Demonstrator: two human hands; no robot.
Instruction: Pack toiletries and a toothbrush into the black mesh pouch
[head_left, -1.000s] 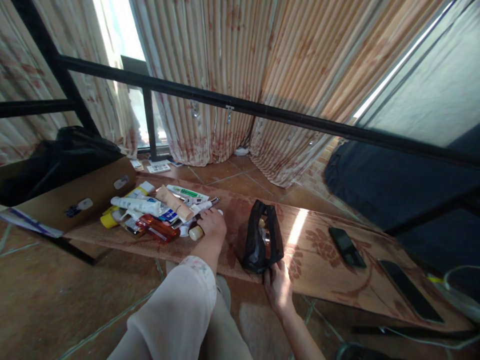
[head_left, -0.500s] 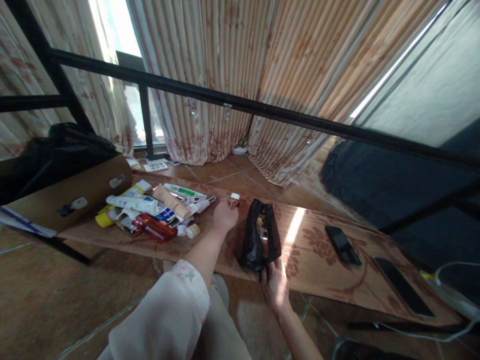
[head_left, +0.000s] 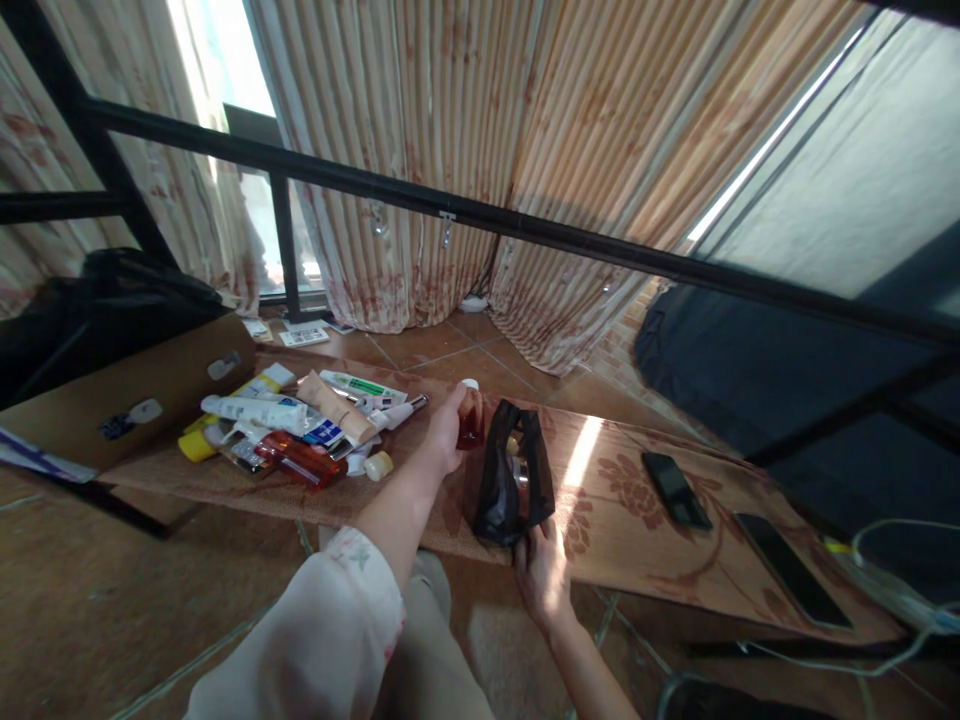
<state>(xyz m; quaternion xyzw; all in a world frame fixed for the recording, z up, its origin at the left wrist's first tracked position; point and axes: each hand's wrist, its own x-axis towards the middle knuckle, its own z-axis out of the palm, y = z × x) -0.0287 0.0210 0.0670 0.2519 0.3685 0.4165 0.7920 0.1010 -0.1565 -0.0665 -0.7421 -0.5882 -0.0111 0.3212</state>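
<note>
My left hand [head_left: 444, 432] is closed round a small reddish-brown bottle [head_left: 471, 418] with a white cap, upright just left of a black mesh pouch [head_left: 491, 500]. The pouch stands with its top gaping, and a few small items show inside. At its near right corner, my right hand [head_left: 543, 572] grips the pouch's lower edge, with some fingertips hidden. Left of my left hand lies a pile of toiletries: a red transparent bottle [head_left: 304, 462], a beige tube [head_left: 337, 408], a white tube [head_left: 259, 412] and a toothpaste tube [head_left: 365, 387]. A small cream-capped jar [head_left: 379, 466] sits by the pile.
The cloth-covered bench [head_left: 600, 540] carries two dark phones, one phone [head_left: 676, 490] nearer the pouch and another phone [head_left: 791, 570] farther right. A cardboard box [head_left: 180, 385] with a black bag stands at left. A black metal rail [head_left: 510, 218] crosses behind, before curtains [head_left: 450, 120].
My left hand has turned, so the reddish-brown bottle now shows more fully beside the pouch. My right hand keeps its place at the pouch's corner. The view has shifted slightly.
</note>
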